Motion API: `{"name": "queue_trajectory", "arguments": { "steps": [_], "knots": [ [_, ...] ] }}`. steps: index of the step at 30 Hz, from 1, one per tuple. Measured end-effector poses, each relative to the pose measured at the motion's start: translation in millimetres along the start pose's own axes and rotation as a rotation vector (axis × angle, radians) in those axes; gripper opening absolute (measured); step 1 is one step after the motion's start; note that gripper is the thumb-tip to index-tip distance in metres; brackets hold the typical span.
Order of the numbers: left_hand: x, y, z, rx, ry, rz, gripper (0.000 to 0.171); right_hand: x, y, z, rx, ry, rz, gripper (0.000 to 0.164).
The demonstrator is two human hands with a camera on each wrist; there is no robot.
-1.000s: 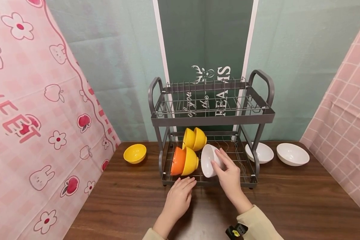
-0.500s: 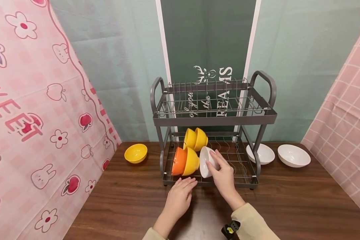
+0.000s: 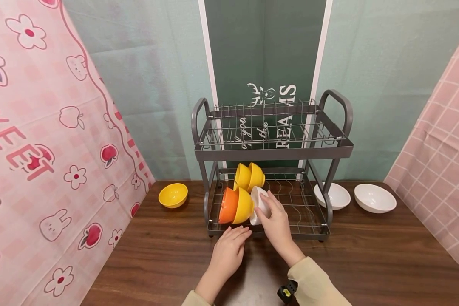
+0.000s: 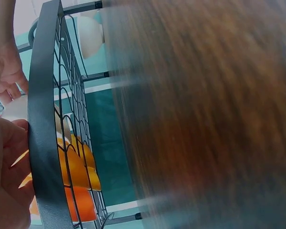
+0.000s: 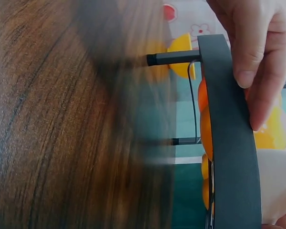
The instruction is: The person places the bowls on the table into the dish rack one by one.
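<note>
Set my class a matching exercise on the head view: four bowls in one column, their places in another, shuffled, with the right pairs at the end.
Bowls
1. Orange bowl
2. Leftmost yellow bowl
3. Rightmost white bowl
4. Leftmost white bowl

Places
A. On the table, right of the rack
B. Held in the person's right grip
C. On the table, left of the rack
D. At the left end of the rack's lower tier

Right pairs: 1-D, 2-C, 3-A, 4-B

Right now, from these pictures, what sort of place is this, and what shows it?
Probably a makeshift kitchen corner: a two-tier dish rack with bowls stands on a wood-grain table, creased printed cloth behind.
</note>
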State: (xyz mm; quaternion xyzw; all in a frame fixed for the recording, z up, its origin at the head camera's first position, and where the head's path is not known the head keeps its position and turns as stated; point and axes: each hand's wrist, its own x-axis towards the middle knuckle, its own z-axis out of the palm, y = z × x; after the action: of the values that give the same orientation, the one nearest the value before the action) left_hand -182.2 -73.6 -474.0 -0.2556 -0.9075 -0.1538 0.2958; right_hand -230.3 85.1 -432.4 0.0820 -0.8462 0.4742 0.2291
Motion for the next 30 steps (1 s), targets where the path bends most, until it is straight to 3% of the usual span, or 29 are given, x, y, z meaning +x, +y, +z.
{"name": "queue_trajectory", "arguments": {
  "steps": [5, 30],
  "knots": [
    [-0.1, -0.4, 0.0, -0.007, -0.001, 0.001, 0.032, 0.2, -0.6, 3.7, -0.051, -0.017, -0.02, 0.044],
    [-0.2, -0.1, 1.5, -0.015, 0.014, 0.001, 0.031, -8.2, 5.4, 25.6, -0.077, 0.026, -0.102, 0.043]
  ]
}}
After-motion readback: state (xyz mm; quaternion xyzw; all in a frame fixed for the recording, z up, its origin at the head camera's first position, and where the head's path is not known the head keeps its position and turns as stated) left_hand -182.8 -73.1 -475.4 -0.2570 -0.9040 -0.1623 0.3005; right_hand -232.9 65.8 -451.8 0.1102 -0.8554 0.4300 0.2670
